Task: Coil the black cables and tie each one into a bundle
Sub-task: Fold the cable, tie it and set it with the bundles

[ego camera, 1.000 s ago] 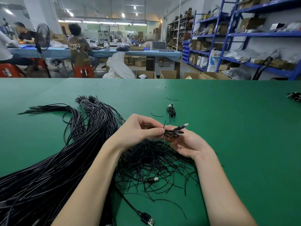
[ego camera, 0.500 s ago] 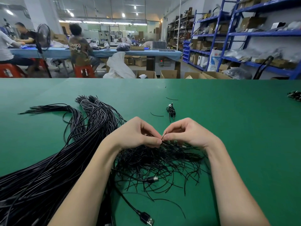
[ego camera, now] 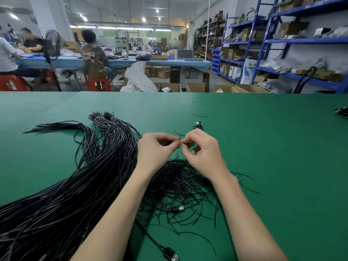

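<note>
Two hands meet at the centre of the frame, fingertips almost touching, and we judge this to be the tying step: our left hand and right hand each pinch what looks like a thin black tie, one short end of which sticks up between them. Whatever coil we are binding is hidden behind the fingers, so we cannot tell how tightly it is wound. The next move, as we read it, calls for twisting the tie ends snug so the coil cannot spring open, then setting the bundle aside.

Most of the work looks undone. A thick sheaf of long black cables sweeps from the lower left of the frame up toward the centre left, glossy and loosely fanned, lying on the green surface. Below our hands sits a tangled heap of thin ties, wiry and springy-looking. A USB plug lies at the bottom centre, another plug rests in the heap, and one small finished bundle sits just above our right hand.
</note>
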`<move>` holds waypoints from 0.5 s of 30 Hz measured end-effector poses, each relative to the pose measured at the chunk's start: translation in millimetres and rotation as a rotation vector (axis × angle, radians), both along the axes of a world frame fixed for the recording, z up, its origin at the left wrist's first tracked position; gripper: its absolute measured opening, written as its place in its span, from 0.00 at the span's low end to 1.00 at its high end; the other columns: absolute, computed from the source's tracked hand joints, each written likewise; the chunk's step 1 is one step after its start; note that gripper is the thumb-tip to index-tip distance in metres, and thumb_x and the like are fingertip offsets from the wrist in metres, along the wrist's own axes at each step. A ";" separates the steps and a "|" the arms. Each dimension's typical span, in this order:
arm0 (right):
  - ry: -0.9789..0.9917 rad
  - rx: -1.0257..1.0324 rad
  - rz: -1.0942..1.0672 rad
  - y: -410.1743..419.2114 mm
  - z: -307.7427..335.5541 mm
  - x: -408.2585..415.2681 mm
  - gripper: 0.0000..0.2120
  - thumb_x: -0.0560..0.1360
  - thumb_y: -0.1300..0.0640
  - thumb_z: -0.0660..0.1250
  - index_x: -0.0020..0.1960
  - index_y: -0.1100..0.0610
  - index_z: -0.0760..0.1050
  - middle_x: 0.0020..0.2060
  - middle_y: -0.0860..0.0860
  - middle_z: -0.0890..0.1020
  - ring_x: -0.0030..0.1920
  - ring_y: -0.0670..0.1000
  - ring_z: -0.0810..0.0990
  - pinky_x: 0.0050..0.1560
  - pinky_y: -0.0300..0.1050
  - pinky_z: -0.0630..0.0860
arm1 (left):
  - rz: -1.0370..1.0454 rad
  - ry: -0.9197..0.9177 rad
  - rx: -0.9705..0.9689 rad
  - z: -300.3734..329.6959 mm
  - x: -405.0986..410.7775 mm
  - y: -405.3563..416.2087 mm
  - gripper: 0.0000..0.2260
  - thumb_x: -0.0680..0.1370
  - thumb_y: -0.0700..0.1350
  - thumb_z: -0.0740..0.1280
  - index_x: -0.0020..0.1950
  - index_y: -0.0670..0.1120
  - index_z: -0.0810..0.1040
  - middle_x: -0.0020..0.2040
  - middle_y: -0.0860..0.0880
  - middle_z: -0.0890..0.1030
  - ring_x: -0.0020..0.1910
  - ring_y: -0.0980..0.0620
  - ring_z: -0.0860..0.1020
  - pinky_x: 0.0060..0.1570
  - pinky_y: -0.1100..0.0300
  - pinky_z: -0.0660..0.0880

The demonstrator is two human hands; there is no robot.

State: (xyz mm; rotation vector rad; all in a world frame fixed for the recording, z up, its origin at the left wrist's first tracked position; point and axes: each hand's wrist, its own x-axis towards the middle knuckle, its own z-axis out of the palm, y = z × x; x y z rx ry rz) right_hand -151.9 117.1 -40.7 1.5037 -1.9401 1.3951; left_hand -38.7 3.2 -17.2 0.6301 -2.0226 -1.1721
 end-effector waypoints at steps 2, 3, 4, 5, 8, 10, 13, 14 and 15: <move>-0.131 -0.006 0.007 0.4 0.3 1.2 0.04 0.72 0.61 0.72 0.41 0.53 0.80 0.39 0.45 0.81 0.40 0.47 0.81 0.31 0.41 0.77 | 0.018 0.023 -0.085 -1.9 -2.3 2.3 0.05 0.71 0.43 0.77 0.41 0.53 0.88 0.34 0.62 0.84 0.36 0.67 0.81 0.40 0.74 0.73; -0.224 0.003 0.015 1.5 1.5 1.6 0.04 0.72 0.59 0.72 0.41 0.51 0.81 0.38 0.44 0.83 0.41 0.45 0.83 0.32 0.38 0.78 | 0.024 0.041 -0.111 -2.8 -2.8 2.9 0.05 0.71 0.42 0.77 0.41 0.53 0.88 0.33 0.64 0.83 0.35 0.68 0.81 0.38 0.76 0.71; -0.315 0.013 0.029 2.0 3.8 2.1 0.03 0.72 0.57 0.72 0.42 0.49 0.82 0.38 0.43 0.84 0.41 0.44 0.84 0.35 0.37 0.79 | 0.032 0.062 -0.137 -3.4 -3.0 3.1 0.06 0.71 0.41 0.76 0.41 0.52 0.88 0.32 0.65 0.82 0.35 0.68 0.81 0.38 0.77 0.71; -0.402 0.017 0.049 2.1 7.0 2.4 0.02 0.72 0.55 0.73 0.42 0.48 0.83 0.37 0.44 0.86 0.40 0.45 0.86 0.38 0.38 0.81 | 0.041 0.084 -0.173 -3.4 -3.1 3.7 0.06 0.72 0.41 0.76 0.41 0.52 0.88 0.33 0.64 0.83 0.35 0.67 0.81 0.39 0.76 0.72; -0.699 -0.041 0.127 1.1 17.0 1.4 0.03 0.74 0.59 0.77 0.42 0.54 0.85 0.37 0.52 0.87 0.40 0.52 0.88 0.43 0.46 0.84 | 0.041 0.140 -0.301 -4.0 -3.7 6.0 0.06 0.72 0.40 0.76 0.43 0.51 0.88 0.38 0.59 0.85 0.40 0.64 0.82 0.45 0.71 0.77; -0.802 -0.069 0.148 2.3 22.0 -0.3 0.03 0.74 0.61 0.78 0.43 0.58 0.84 0.36 0.54 0.87 0.40 0.54 0.88 0.41 0.44 0.84 | 0.018 0.172 -0.332 -4.5 -4.1 6.8 0.06 0.73 0.40 0.75 0.45 0.51 0.88 0.40 0.58 0.86 0.41 0.63 0.83 0.47 0.66 0.79; -0.814 -0.070 0.154 4.9 23.1 0.4 0.03 0.73 0.62 0.78 0.43 0.59 0.84 0.36 0.55 0.87 0.39 0.54 0.88 0.40 0.41 0.83 | -0.012 0.186 -0.290 -6.6 -4.4 6.9 0.06 0.73 0.40 0.75 0.45 0.50 0.88 0.41 0.57 0.86 0.42 0.62 0.83 0.47 0.60 0.81; -0.808 -0.070 0.155 5.2 22.5 0.5 0.03 0.73 0.62 0.78 0.43 0.59 0.84 0.36 0.55 0.87 0.39 0.54 0.88 0.40 0.41 0.83 | -0.021 0.186 -0.268 -7.2 -4.4 6.7 0.05 0.73 0.40 0.75 0.45 0.50 0.88 0.41 0.57 0.86 0.43 0.61 0.83 0.47 0.59 0.82; -0.801 -0.073 0.156 5.5 21.4 0.0 0.03 0.73 0.63 0.78 0.43 0.59 0.84 0.36 0.55 0.87 0.39 0.54 0.88 0.41 0.41 0.84 | -0.032 0.180 -0.245 -7.2 -4.4 6.5 0.05 0.73 0.41 0.75 0.46 0.51 0.88 0.41 0.58 0.86 0.43 0.61 0.84 0.47 0.59 0.82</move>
